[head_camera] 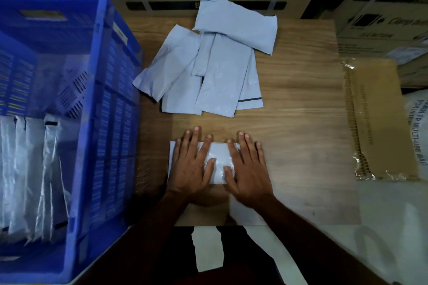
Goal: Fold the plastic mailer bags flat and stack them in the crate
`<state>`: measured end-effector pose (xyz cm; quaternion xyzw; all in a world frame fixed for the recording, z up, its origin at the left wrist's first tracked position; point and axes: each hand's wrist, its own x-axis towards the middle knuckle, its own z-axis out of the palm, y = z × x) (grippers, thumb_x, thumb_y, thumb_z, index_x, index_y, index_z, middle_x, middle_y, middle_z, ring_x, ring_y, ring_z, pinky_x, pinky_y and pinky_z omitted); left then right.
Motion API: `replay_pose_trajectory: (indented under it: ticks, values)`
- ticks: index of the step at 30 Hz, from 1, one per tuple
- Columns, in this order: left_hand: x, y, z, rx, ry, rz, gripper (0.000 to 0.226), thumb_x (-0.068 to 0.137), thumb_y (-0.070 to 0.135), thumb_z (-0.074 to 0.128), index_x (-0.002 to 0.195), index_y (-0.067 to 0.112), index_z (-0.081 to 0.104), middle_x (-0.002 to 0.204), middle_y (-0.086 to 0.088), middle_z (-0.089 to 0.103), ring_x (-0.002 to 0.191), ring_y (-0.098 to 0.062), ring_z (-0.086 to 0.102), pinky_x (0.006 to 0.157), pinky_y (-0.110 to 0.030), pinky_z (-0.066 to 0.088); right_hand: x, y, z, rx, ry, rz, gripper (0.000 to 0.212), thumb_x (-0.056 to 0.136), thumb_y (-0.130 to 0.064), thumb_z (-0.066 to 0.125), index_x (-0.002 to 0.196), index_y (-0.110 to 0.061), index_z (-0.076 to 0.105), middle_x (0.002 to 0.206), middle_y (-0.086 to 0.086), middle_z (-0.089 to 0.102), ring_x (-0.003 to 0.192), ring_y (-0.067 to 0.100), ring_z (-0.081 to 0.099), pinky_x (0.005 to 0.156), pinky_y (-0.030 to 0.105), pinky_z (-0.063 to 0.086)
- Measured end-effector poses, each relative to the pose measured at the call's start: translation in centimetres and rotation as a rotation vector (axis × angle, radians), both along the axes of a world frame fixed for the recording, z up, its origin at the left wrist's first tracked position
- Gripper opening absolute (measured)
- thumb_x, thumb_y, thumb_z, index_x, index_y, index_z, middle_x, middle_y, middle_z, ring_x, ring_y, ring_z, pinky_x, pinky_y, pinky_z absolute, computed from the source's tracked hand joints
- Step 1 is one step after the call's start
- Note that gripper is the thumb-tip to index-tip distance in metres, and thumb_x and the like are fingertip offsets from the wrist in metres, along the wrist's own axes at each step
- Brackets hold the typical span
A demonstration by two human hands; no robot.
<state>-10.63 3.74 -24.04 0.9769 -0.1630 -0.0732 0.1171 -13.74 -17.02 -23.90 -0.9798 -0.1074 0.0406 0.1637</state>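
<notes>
Both hands flat on folded mailer (218, 155) at table's near edge: left hand (192, 164) and right hand (246, 169) with fingers straight, spread, pressing. Crate (92, 90) at left holds several bags standing upright. Loose pile (208, 65) unfolded; judged roughly half done.

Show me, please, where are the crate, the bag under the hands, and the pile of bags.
Crate (98, 104), head view: on its right blue rim.
Bag (218, 154), head view: on the bare plastic between the two hands.
Pile (222, 76), head view: on the middle bag's flat face.
</notes>
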Motion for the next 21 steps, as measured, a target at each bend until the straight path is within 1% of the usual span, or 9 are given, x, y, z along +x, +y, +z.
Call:
replay_pose_trajectory:
  ticks: [4, 7, 9, 11, 12, 14, 16, 18, 21]
  values:
    - [0.0, -0.1, -0.1, 0.015, -0.003, 0.003, 0.068, 0.104, 0.050, 0.032, 0.164, 0.021, 0.026, 0.172, -0.015, 0.012, 0.159, -0.034, 0.011, 0.126, -0.052, 0.012, 0.2, 0.0, -0.3, -0.025, -0.010, 0.013, 0.071, 0.100, -0.044, 0.039, 0.162, -0.010, 0.032, 0.171, 0.020, 0.016, 0.160, 0.034, 0.009, 0.127, 0.059, 0.012]
    - [0.2, -0.2, 0.3, 0.012, 0.032, 0.009, 0.067, 0.104, 0.050, 0.033, 0.164, 0.021, 0.026, 0.172, -0.016, 0.014, 0.158, -0.036, 0.014, 0.125, -0.055, 0.017, 0.1, 0.1, -0.3, -0.017, -0.016, 0.019, 0.070, 0.100, -0.044, 0.040, 0.161, -0.009, 0.035, 0.170, 0.021, 0.018, 0.160, 0.036, 0.011, 0.127, 0.060, 0.012]
    - [0.1, -0.2, 1.0, 0.022, 0.039, 0.023, 0.067, 0.104, 0.050, 0.033, 0.163, 0.019, 0.028, 0.171, -0.017, 0.016, 0.158, -0.036, 0.017, 0.124, -0.056, 0.019, 0.4, -0.1, 0.1, -0.007, -0.049, 0.064, 0.071, 0.099, -0.046, 0.043, 0.159, -0.008, 0.039, 0.168, 0.023, 0.024, 0.158, 0.038, 0.018, 0.127, 0.060, 0.012]
    - [-0.4, 0.3, 2.1, 0.031, -0.002, 0.046, 0.068, 0.104, 0.047, 0.034, 0.162, 0.013, 0.031, 0.170, -0.020, 0.019, 0.157, -0.037, 0.020, 0.124, -0.055, 0.017, 1.4, -0.8, 0.6, 0.017, -0.107, 0.190, 0.075, 0.097, -0.052, 0.049, 0.158, -0.008, 0.041, 0.165, 0.024, 0.032, 0.155, 0.040, 0.027, 0.127, 0.059, 0.011]
    - [-0.9, 0.7, 2.8, 0.028, -0.036, 0.057, 0.067, 0.104, 0.044, 0.033, 0.161, 0.008, 0.033, 0.169, -0.021, 0.020, 0.156, -0.037, 0.021, 0.125, -0.054, 0.016, 2.2, -1.1, 0.9, 0.028, -0.120, 0.286, 0.080, 0.096, -0.056, 0.052, 0.159, -0.009, 0.039, 0.165, 0.023, 0.033, 0.155, 0.039, 0.028, 0.128, 0.058, 0.011]
    - [-2.3, 1.6, 4.1, 0.026, -0.091, 0.082, 0.065, 0.105, 0.039, 0.031, 0.160, 0.005, 0.032, 0.169, -0.022, 0.018, 0.157, -0.037, 0.019, 0.126, -0.053, 0.014, 3.9, -1.0, 1.5, 0.002, -0.079, 0.531, 0.090, 0.095, -0.069, 0.051, 0.165, -0.018, 0.025, 0.169, 0.021, 0.022, 0.158, 0.036, 0.019, 0.129, 0.055, 0.008]
    - [-3.7, 2.4, 5.0, 0.034, -0.102, 0.105, 0.065, 0.106, 0.038, 0.030, 0.162, 0.005, 0.028, 0.170, -0.021, 0.012, 0.159, -0.034, 0.014, 0.128, -0.049, 0.010, 5.3, -0.1, 1.4, -0.083, -0.012, 0.727, 0.092, 0.096, -0.076, 0.042, 0.167, -0.029, 0.009, 0.173, 0.019, 0.007, 0.161, 0.032, 0.008, 0.129, 0.052, 0.005]
    - [-4.6, 2.9, 5.7, 0.055, -0.109, 0.113, 0.065, 0.107, 0.038, 0.032, 0.163, 0.007, 0.023, 0.171, -0.020, 0.008, 0.160, -0.032, 0.009, 0.129, -0.046, 0.006, 5.9, 0.9, 1.1, -0.131, -0.023, 0.779, 0.084, 0.099, -0.072, 0.039, 0.167, -0.034, 0.006, 0.173, 0.018, 0.008, 0.160, 0.033, 0.013, 0.128, 0.052, 0.015]
    - [-5.1, 3.4, 6.8, 0.073, -0.131, 0.100, 0.066, 0.108, 0.039, 0.031, 0.165, 0.010, 0.017, 0.172, -0.021, 0.005, 0.160, -0.032, 0.006, 0.128, -0.050, 0.011, 5.3, 2.0, 1.1, -0.113, -0.038, 0.705, 0.080, 0.098, -0.057, 0.050, 0.166, -0.035, 0.014, 0.169, 0.021, 0.024, 0.152, 0.038, 0.032, 0.119, 0.052, 0.033]
